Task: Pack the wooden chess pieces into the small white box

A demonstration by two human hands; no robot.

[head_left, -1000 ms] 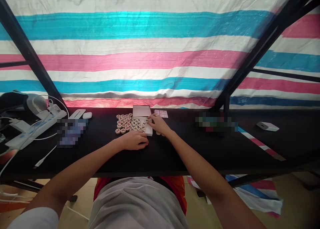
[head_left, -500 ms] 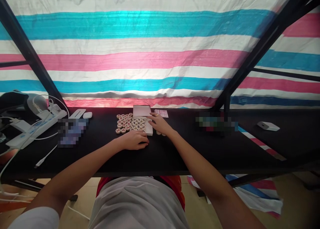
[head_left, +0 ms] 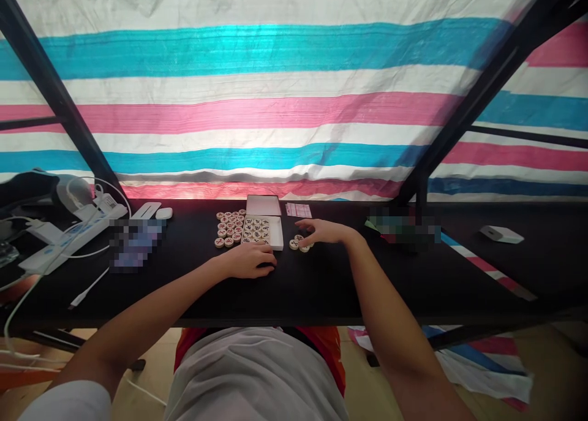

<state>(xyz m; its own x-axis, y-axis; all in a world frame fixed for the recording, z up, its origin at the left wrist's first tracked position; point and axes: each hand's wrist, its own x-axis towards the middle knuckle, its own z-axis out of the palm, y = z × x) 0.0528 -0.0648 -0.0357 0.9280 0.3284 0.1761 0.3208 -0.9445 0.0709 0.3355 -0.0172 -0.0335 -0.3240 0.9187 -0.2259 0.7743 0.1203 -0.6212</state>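
Observation:
A white open box [head_left: 276,233] stands on the black table, with black-marked xiangqi pieces [head_left: 255,227] in rows in its left part and bare floor at its right. My left hand [head_left: 248,260] rests at the box's front edge, fingers loosely bent, thumb apart, and seems to hold nothing. Over a few loose xiangqi pieces [head_left: 295,243] to the right of the box, my right hand [head_left: 324,231] reaches down with fingers apart; its fingertips partly cover them. Red-marked xiangqi pieces [head_left: 228,230] lie in rows left of the box.
Behind the box lies its lid [head_left: 263,206], beside a pink-and-white paper [head_left: 298,210]. A power strip [head_left: 68,240] with cables, a blurred phone-like item [head_left: 138,243] and a white case [head_left: 164,214] are on the left. A white adapter [head_left: 501,234] sits far right.
My right hand has moved from the box's right part rightward to the loose pieces, uncovering the box's bare floor. My left hand has stayed at the front edge.

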